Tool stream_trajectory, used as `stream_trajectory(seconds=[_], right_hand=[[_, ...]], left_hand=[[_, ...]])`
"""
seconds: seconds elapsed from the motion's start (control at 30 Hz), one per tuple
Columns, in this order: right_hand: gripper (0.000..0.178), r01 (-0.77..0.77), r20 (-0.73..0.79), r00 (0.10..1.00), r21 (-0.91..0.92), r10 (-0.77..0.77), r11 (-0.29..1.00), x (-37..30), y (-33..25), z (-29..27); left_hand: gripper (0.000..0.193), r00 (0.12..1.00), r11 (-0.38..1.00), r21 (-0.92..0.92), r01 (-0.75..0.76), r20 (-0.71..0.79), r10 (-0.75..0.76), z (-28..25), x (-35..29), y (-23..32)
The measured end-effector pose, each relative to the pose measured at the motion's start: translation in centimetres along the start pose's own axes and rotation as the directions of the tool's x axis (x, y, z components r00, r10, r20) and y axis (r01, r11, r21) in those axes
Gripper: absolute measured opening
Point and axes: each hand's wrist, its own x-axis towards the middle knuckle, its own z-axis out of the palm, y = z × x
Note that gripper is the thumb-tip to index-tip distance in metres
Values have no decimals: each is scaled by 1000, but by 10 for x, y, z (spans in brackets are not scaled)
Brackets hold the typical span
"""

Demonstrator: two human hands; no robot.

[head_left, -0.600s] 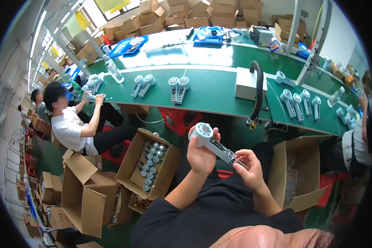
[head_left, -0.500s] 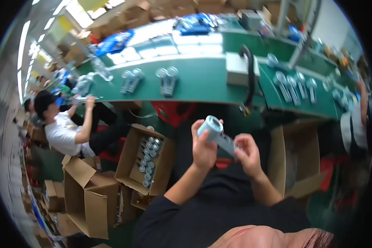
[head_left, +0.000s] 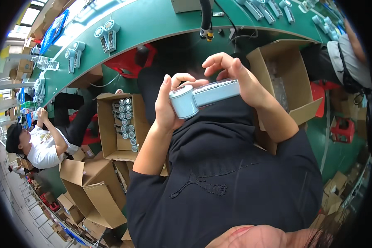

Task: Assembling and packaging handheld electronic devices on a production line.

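Held level in front of my torso is a light-blue handheld device [head_left: 206,96], with a drum-shaped head on the left and a long straight handle on the right. My left hand [head_left: 165,108] cups the head, thumb up along its near left side and fingers behind. At the other end, the handle's tip rests in my right hand [head_left: 252,89]. The right thumb points up and the fingers curl over beyond the handle, partly lifted. A narrow dark strip shows along the handle's upper side; its details are too small to read.
Similar devices [head_left: 107,35] stand on the green table [head_left: 153,31]. An open carton [head_left: 104,124] on my left holds several more; another open carton [head_left: 297,68] stands on my right. A black hose [head_left: 205,16] hangs over the table edge. A person [head_left: 43,142] sits at far left.
The device has turned from pointing its round end up at me to lying sideways. My right hand has shifted to the handle's end. The view has tilted down and turned.
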Motion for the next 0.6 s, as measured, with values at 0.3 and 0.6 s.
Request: stream_trajectory(seconds=[0.3, 0.6], right_hand=[[68, -243, 125, 969, 639, 213, 729, -11, -4, 10], [27, 552, 237, 768, 224, -595, 803, -96, -40, 16]], left_hand=[[66, 997, 995, 81, -51, -55, 55, 12, -17, -5], [41, 742, 710, 467, -527, 660, 116, 66, -66, -1]])
